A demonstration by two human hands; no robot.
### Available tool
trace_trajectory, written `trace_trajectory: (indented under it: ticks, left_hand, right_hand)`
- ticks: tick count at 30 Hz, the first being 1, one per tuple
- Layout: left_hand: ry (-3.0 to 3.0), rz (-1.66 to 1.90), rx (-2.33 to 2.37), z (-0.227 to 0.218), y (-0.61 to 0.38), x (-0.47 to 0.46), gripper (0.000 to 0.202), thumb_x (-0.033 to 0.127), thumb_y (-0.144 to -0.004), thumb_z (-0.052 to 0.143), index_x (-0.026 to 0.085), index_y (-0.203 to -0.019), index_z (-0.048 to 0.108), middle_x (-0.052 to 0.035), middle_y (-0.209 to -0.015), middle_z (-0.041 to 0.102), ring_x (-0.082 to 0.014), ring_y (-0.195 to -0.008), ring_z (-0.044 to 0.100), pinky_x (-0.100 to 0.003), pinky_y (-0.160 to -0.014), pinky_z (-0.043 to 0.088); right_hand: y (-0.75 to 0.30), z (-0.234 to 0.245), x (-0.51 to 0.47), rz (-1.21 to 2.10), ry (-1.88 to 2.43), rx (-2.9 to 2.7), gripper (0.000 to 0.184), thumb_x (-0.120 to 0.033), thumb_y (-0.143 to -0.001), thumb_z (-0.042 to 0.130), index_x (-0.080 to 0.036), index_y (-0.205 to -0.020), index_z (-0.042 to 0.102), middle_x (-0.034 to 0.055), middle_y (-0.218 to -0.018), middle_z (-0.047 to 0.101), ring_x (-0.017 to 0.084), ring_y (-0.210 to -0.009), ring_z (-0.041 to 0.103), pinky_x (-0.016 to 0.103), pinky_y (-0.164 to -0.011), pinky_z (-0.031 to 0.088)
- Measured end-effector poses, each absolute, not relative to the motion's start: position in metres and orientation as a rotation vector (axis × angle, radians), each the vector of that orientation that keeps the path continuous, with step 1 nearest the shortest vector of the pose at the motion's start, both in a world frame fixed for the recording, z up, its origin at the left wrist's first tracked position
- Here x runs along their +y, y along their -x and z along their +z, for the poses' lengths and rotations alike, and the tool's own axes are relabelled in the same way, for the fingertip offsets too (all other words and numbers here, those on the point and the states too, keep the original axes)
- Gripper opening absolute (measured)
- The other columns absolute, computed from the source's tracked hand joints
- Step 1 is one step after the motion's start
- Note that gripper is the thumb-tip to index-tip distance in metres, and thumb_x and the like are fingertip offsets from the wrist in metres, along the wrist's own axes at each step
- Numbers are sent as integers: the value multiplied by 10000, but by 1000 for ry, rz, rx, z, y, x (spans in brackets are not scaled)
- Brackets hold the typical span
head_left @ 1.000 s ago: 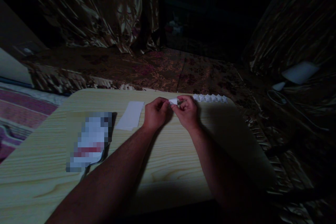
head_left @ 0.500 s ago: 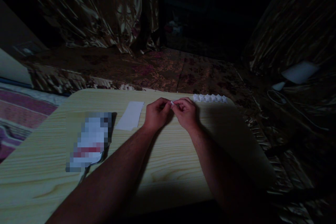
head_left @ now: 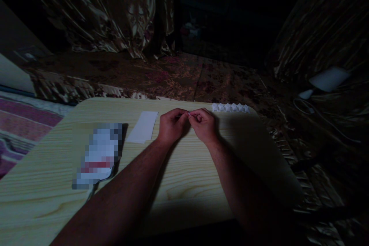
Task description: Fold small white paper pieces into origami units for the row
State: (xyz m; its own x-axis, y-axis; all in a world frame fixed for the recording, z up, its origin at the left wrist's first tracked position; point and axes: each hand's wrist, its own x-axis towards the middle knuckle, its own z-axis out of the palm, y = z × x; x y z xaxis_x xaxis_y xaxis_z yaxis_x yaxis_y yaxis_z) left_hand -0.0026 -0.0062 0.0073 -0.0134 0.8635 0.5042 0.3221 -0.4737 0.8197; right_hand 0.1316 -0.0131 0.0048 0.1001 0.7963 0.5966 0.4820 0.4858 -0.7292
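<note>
My left hand (head_left: 172,123) and my right hand (head_left: 204,123) meet over the far part of the wooden table, fingertips pinched together. Between them is a tiny piece of folded white paper (head_left: 189,114), mostly hidden by the fingers. Left of my left hand lies a small stack of white paper strips (head_left: 143,127). Beyond my right hand, a row of several small white folded paper stars (head_left: 228,107) runs along the table's far edge.
On the table's left lies a blurred-out object (head_left: 99,155) with a cable at its near end. The pale wooden table (head_left: 187,184) has rounded corners. Patterned curtains (head_left: 135,11) hang behind, and a white lamp-like device (head_left: 330,78) with a cord stands at right.
My fingers have closed further over the folded paper, so less of its white shows. Both hands stay in nearly the same place.
</note>
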Motion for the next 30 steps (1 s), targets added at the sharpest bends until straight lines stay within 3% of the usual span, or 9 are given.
trace_trajectory:
  ticks: [19,30]
  left_hand:
    - [-1906,1472,1229,6,5,-7,194,325,-820,586,180,-836,714,-36,-789,717,-146,-699,635,-236,-654,471]
    - [-1831,1446,1192,5,5,-6,200,321,-821,577,177,-861,710,-44,-793,706,-153,-703,623,-250,-654,470]
  right_hand:
    - [-132,6,-14,344,1141,-1585,107,-160,-771,538,-194,-793,637,0,-757,594,112,-626,496,242,-578,407]
    - [-132,-1,-12,451,1222,-1553,114,-233,-777,548,-198,-833,641,-11,-683,575,113,-577,466,235,-527,378]
